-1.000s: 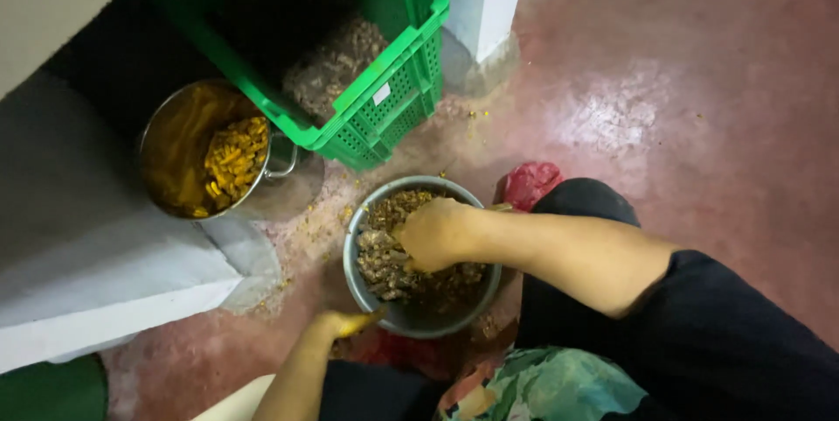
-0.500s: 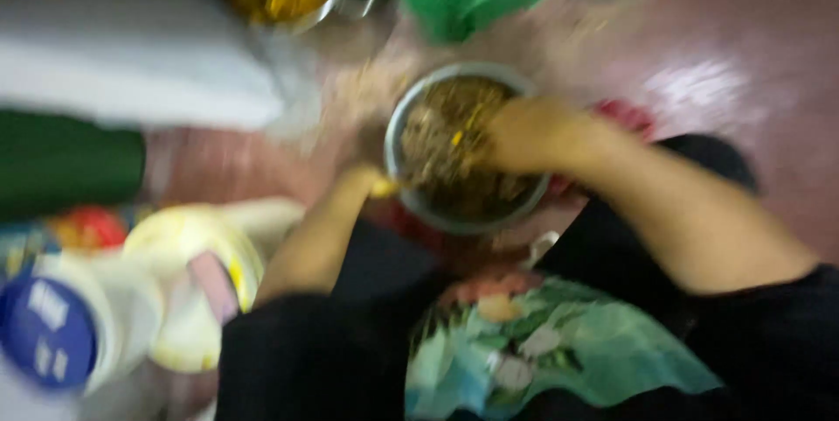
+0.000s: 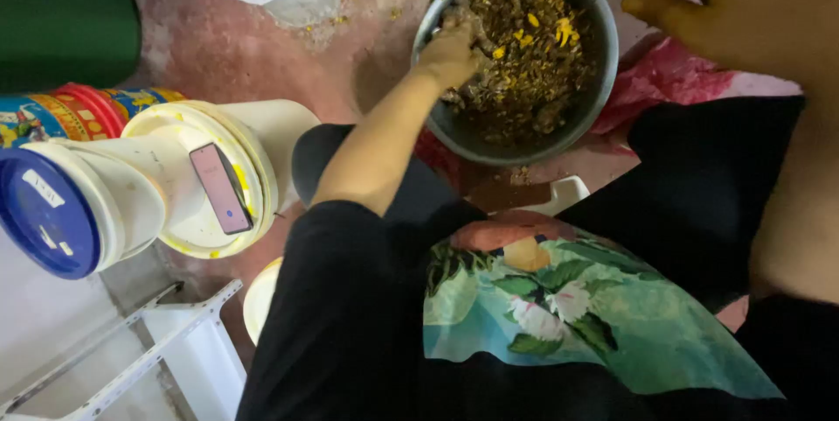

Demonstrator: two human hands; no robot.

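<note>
A round metal bowl [image 3: 516, 54] sits on the red, grit-speckled floor [image 3: 253, 54] at twelve o'clock, filled with a coarse brown mash [image 3: 524, 62] flecked with yellow bits. The left hand [image 3: 450, 49] is sunk in the mash at the bowl's nine o'clock, its grip closed on a clump. The right hand [image 3: 725, 1] hovers at two o'clock, fingers loosely spread, holding nothing. At nine o'clock, a phone [image 3: 220, 187] lies on a white plastic bucket's lid [image 3: 175, 146].
</note>
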